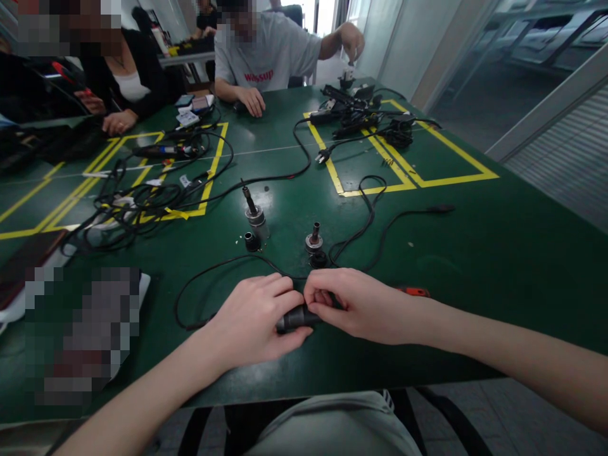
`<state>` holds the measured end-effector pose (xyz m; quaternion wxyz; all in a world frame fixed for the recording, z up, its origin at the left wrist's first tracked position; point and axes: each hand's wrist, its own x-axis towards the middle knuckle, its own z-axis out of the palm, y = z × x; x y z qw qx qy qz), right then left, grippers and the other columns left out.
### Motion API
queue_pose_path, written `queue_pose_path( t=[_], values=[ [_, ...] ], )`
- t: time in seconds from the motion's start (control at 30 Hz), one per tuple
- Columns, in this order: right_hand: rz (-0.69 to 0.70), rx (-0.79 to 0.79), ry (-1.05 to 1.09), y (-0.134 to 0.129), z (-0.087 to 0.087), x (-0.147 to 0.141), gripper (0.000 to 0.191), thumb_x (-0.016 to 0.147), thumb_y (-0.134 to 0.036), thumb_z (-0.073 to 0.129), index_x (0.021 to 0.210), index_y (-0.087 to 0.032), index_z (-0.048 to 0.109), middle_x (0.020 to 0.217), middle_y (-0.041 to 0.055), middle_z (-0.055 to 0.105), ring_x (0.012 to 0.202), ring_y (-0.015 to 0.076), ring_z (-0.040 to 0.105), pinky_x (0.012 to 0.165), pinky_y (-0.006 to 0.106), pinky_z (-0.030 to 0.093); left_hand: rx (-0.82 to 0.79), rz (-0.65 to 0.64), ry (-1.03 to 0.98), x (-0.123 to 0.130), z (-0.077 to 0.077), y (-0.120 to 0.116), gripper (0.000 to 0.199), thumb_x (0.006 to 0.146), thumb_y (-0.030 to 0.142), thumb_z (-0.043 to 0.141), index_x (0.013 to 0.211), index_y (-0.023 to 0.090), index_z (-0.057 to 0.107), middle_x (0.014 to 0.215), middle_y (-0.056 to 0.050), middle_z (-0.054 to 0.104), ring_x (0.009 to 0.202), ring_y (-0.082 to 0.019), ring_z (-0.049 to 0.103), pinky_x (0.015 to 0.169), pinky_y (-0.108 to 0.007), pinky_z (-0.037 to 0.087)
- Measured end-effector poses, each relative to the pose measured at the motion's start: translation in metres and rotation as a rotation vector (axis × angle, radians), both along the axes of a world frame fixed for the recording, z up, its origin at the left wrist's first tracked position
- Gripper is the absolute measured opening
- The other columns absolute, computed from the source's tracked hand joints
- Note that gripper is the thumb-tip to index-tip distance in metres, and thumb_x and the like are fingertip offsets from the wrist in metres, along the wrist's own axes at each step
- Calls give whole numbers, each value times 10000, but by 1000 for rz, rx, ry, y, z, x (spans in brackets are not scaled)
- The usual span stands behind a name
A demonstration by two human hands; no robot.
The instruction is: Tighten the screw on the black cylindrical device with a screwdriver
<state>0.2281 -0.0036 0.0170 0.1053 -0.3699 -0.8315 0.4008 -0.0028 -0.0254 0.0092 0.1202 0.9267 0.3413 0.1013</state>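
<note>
A dark cylindrical tool housing [291, 318] lies low over the near part of the table. My left hand [259, 316] is wrapped around it, thumb underneath. At its right end my right hand [349, 304] is closed, thumb and curled fingers against the housing; anything smaller in that pinch is hidden. Beyond my hands stands a metal spindle part [255, 215] with a thin shaft, a small black collar [251, 241] beside it. To its right is a shorter metal bearing part [314, 242], with a black ring [318, 258] in front.
A thin black cable [209, 265] loops around behind my hands. An orange-and-black tool [414, 292] lies partly behind my right wrist. Tangled cords [123, 212] fill the left; more cabled tools [361, 117] are piled at the far right. Two people [266, 54] sit across the green table [475, 272].
</note>
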Motion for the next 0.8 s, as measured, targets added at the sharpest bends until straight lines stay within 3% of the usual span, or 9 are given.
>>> queue_pose_path(
  t=[0.2, 0.5, 0.8],
  values=[
    [-31, 18, -7, -5, -3, -3, 227, 936, -41, 648, 844, -224, 549, 775, -53, 579, 696, 144, 521, 667, 264, 361, -4, 27, 22, 3, -1, -1, 187, 957, 372, 762, 1016, 194, 758, 913, -28, 728, 831, -237, 684, 678, -363, 488],
    [-113, 48, -102, -7, -2, -13, 305, 770, -1, 697, 745, -229, 496, 668, -83, 517, 633, 130, 478, 630, 257, 301, -26, 42, 33, 6, 0, -4, 183, 958, 358, 746, 1019, 187, 768, 917, -34, 739, 843, -235, 695, 699, -355, 506],
    [-26, -4, -13, -3, -1, 1, 227, 872, -42, 664, 793, -222, 550, 656, -85, 526, 582, 117, 462, 598, 244, 333, -22, 54, 26, 6, -2, -4, 203, 952, 390, 761, 997, 192, 764, 900, -30, 730, 817, -235, 691, 673, -356, 497]
  ],
)
